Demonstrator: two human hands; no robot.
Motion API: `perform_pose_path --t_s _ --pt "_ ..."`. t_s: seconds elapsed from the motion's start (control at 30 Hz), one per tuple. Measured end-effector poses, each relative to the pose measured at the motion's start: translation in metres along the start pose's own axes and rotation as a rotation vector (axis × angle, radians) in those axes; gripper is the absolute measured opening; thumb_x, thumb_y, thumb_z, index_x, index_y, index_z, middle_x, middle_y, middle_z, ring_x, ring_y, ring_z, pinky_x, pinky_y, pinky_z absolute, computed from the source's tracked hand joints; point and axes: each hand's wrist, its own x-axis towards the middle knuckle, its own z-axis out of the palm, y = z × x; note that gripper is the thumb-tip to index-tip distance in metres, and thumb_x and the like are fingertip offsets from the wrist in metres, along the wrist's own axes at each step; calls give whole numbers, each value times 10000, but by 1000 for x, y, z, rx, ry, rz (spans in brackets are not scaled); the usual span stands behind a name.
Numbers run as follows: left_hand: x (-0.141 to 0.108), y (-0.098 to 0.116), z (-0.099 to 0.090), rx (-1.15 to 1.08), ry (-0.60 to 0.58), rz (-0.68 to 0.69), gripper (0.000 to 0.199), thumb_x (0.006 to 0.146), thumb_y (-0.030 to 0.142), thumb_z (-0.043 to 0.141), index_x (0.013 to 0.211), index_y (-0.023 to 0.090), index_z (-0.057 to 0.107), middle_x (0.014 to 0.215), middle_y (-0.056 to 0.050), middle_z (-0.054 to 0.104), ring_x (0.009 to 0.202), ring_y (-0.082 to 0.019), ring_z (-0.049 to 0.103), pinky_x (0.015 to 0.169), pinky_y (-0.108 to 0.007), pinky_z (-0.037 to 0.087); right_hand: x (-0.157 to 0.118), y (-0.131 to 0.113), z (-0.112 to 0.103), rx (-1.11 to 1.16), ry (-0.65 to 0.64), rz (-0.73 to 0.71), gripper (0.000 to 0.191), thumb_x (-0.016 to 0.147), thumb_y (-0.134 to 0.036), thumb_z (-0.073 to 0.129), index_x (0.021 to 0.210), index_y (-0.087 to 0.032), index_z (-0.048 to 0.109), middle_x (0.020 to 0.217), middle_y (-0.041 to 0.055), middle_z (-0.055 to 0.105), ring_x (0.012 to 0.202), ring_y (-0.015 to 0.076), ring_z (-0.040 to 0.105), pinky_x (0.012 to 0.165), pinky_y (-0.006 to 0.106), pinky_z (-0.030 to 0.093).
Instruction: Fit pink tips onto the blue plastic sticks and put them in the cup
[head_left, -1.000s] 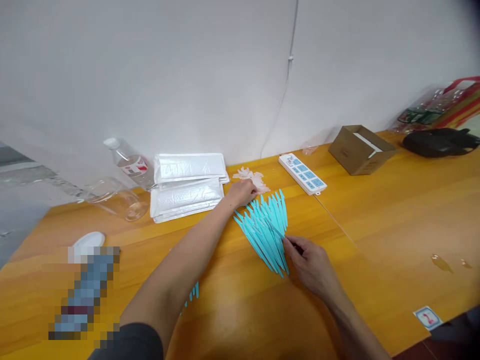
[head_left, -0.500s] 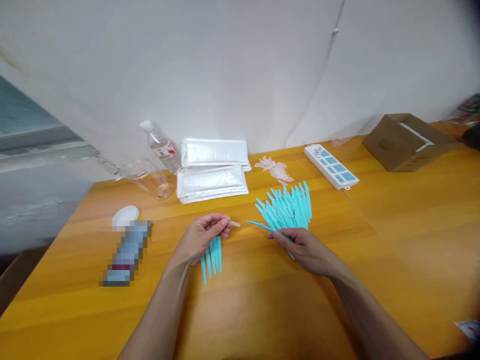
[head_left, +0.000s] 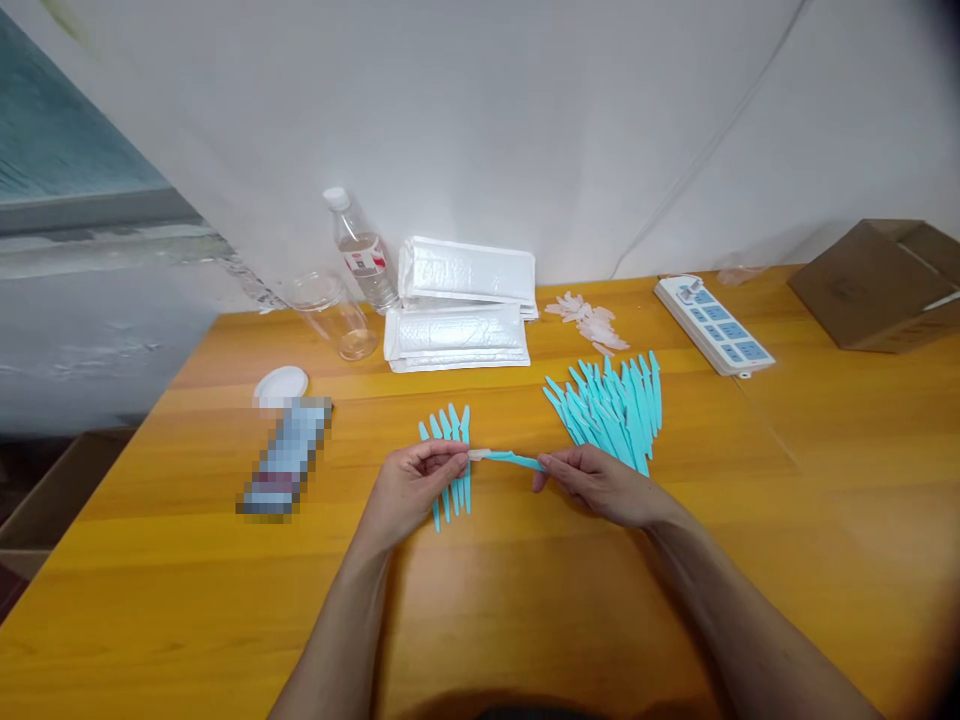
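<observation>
My left hand (head_left: 414,490) pinches a small clear plastic blade cover (head_left: 478,455) between thumb and fingertips. My right hand (head_left: 604,485) grips a turquoise eyebrow razor (head_left: 516,459) by its handle, the blade end pointing left. The razor's tip meets the cover; how far it sits inside I cannot tell. Several turquoise razors (head_left: 466,430) lie in a row under and behind my left hand, partly hidden by it. Beyond my right hand spreads a larger heap of razors (head_left: 611,405). Loose clear covers (head_left: 589,322) lie in a small pile behind that heap.
Silvery padded envelopes (head_left: 457,335) are stacked near the wall, beside a plastic bottle (head_left: 366,255) and a clear jar (head_left: 352,335). At left are a white lid (head_left: 281,385) and a pixelated flat object (head_left: 289,455). A power strip (head_left: 712,325) and cardboard box (head_left: 870,290) stand at right.
My hands have come together, and the razor's tip, earlier apart from the cover, now meets it. The view has shifted, uncovering more of the razor row by my left hand.
</observation>
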Motion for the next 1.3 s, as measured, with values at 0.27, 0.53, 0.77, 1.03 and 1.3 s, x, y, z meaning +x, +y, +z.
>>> perform_pose_path --t_s 0.27,0.53,0.77,1.03,1.3 --pt "-3 0 6 32 -50 -3 304 749 402 788 954 179 764 850 -57 761 760 -156 691 708 -247 547 1 -1 4 -36 -20 -8 584 940 -668 375 949 -167 675 533 -96 212 449 83 186 424 234 130" --pt "-5 3 -14 61 18 0 294 737 383 800 938 171 761 863 -57 762 767 -152 686 733 -248 544 -3 -2 7 -38 4 -13 584 934 -670 387 936 -164 680 531 -95 206 452 83 181 423 232 129" --pt "-7 0 24 -68 -13 -26 333 732 401 803 957 164 740 797 -43 738 701 -138 668 670 -238 535 0 -4 20 3 24 -39 576 927 -671 402 936 -168 682 522 -98 215 449 83 198 429 224 153" --pt "11 1 19 115 352 18 475 756 513 735 1047 139 710 756 -25 717 614 -128 623 579 -228 487 -1 -7 77 -472 431 -190 511 995 -515 371 739 -182 663 678 20 594 651 152 550 631 273 361" --pt "29 2 5 841 424 115 369 798 519 648 983 208 720 675 -3 683 653 -190 644 615 -277 411 -39 49 3 -764 1154 114 383 903 -542 528 937 -189 673 926 72 685 762 212 631 640 301 395"
